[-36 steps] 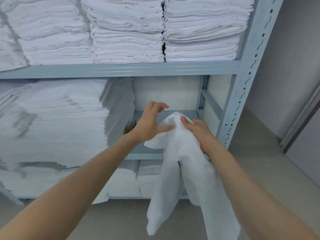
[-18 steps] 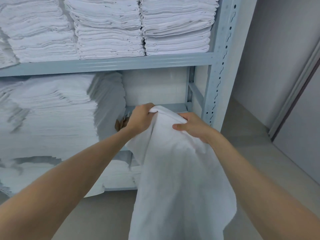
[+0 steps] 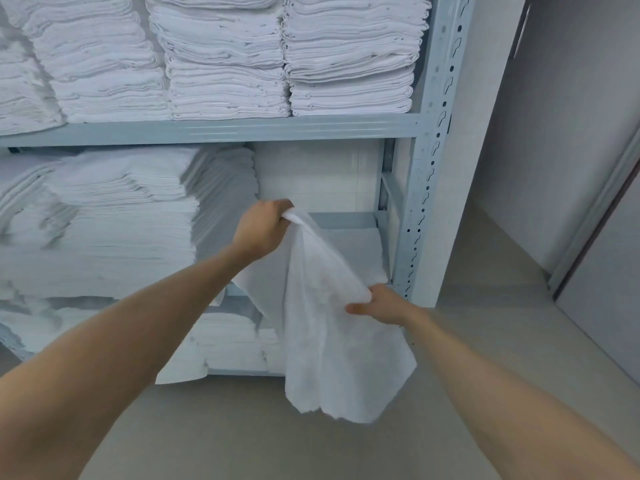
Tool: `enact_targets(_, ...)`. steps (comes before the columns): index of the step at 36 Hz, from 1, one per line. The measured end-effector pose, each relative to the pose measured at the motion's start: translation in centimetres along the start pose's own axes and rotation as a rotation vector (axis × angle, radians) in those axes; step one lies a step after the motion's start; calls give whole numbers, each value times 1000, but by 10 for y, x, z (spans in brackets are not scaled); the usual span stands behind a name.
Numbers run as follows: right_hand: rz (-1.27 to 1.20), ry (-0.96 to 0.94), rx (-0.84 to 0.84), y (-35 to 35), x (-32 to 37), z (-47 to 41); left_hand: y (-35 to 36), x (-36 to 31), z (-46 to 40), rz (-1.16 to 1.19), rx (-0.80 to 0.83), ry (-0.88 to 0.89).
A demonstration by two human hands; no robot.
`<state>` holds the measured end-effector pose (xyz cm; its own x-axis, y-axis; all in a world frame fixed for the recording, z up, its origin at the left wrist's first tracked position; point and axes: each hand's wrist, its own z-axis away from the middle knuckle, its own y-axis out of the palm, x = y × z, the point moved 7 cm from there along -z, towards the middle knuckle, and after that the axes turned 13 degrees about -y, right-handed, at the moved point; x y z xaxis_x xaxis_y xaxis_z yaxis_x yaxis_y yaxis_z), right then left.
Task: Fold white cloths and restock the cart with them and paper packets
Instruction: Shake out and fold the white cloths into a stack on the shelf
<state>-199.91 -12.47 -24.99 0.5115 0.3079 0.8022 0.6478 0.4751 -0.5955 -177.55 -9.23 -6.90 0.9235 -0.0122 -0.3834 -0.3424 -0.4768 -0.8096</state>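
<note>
A thin white cloth (image 3: pixel 322 327) hangs in front of the shelving, stretched between both hands. My left hand (image 3: pixel 263 226) grips its upper corner at the height of the middle shelf. Lower and to the right, my right hand (image 3: pixel 381 304) pinches another part of the cloth's edge. The rest of the cloth drapes down toward the floor. No cart and no paper packets are in sight.
A grey metal shelving unit (image 3: pixel 420 202) holds stacks of folded white cloths on the top shelf (image 3: pixel 225 64), the middle shelf (image 3: pixel 104 220) and the bottom shelf (image 3: pixel 228 344). The middle shelf's right part (image 3: pixel 356 247) is bare. A wall and door frame (image 3: pixel 595 220) stand to the right.
My right hand has slid down and to the right along the cloth's edge, away from my left hand. The cloth has spread out between them.
</note>
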Motion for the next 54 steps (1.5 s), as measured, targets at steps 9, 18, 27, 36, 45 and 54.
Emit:
enact_targets(9, 5, 235, -66, 40, -79, 10, -35, 19, -28, 29, -95, -163)
enact_targets(18, -83, 274, -569, 0, -75, 3, -14, 88, -29, -10, 11, -415)
enact_targets(27, -22, 252, -715, -37, -73, 11, 34, 152, 5, -3, 444, -402)
enact_targets(36, 221, 493, -539, 2, -57, -22, 87, 186, 34, 144, 461, -809)
enact_targets(45, 257, 328, -116, 70, 4, -72, 147, 130, 51, 141, 662, -671)
enact_targets(54, -82, 274, 38, 83, 43, -74, 155, 115, 42, 99, 674, -598)
